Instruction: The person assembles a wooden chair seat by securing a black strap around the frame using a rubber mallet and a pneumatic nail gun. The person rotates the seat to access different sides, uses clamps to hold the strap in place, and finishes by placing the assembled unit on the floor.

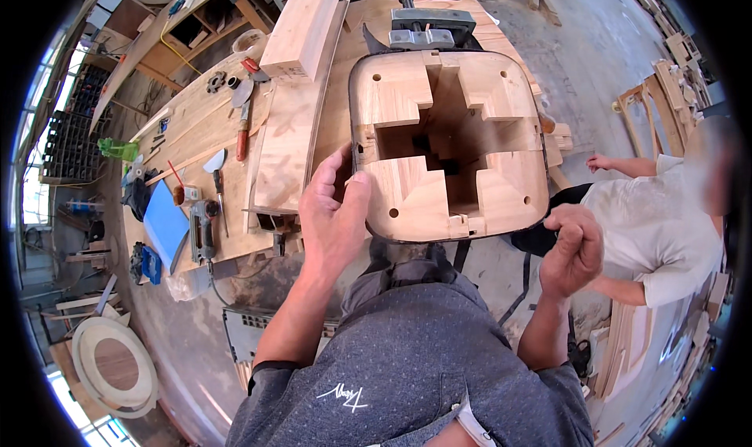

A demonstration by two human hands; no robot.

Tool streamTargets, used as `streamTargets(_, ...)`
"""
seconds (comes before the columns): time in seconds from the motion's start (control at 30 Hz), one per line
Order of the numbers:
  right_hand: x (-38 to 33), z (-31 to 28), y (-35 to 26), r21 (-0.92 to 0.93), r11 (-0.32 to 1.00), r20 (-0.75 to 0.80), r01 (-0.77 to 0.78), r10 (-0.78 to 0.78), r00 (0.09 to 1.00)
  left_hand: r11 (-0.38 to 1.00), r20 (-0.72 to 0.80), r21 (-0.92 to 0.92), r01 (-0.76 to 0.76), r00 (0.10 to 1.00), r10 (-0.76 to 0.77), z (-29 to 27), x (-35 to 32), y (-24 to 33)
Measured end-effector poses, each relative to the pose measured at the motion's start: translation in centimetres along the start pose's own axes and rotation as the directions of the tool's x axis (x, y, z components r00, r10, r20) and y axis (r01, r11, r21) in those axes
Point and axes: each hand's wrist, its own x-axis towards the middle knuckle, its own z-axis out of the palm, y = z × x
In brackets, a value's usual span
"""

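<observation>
A rounded square wooden frame (pixel 501 95) with a stepped cut-out in its middle stands on edge on the workbench, held at its top by a grey metal clamp (pixel 432 26). My left hand (pixel 333 216) grips the frame's lower left edge, thumb against its face. My right hand (pixel 573 247) is curled shut just off the frame's lower right corner; I cannot tell whether it pinches anything.
The wooden workbench (pixel 196 126) on the left carries planks (pixel 294 110), putty knives (pixel 216 173), a power tool (pixel 202 228) and a blue sheet (pixel 164 224). A person in a white shirt (pixel 658 228) sits at the right. Wooden parts are stacked at the right edge (pixel 666 87).
</observation>
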Motion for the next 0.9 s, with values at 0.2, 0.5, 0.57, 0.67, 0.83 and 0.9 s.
streamTargets(0.2,0.8,1.0,1.7,-0.174,0.984,0.070,-0.026,0.039,0.997,0.998,0.010,0.015,0.054,0.998,-0.054,-0.4,-0.1,0.0)
streamTargets(0.5,0.6,2.6,2.5,-0.202,0.979,0.103,-0.032,0.053,0.993,0.996,-0.100,0.019,0.092,0.991,-0.090,0.0,0.8,0.4)
streamTargets(0.57,0.6,2.6,2.5,-0.189,0.982,0.105,-0.023,0.043,0.994,0.991,-0.103,0.055,0.121,0.988,-0.115,0.0,1.7,0.9)
streamTargets(0.67,0.4,2.6,2.8,-0.154,0.987,0.088,-0.039,0.053,0.995,0.982,-0.087,0.148,0.120,0.990,-0.108,-0.3,2.9,1.2)
streamTargets(0.83,0.5,2.4,3.7,-0.161,0.987,0.089,0.009,0.006,0.996,0.959,-0.126,0.234,0.158,0.983,-0.131,0.1,4.1,0.8)
streamTargets(0.9,0.4,2.6,3.6,-0.096,0.995,0.067,-0.042,0.048,0.997,0.950,-0.120,0.276,0.142,0.986,-0.113,0.2,4.4,0.9)
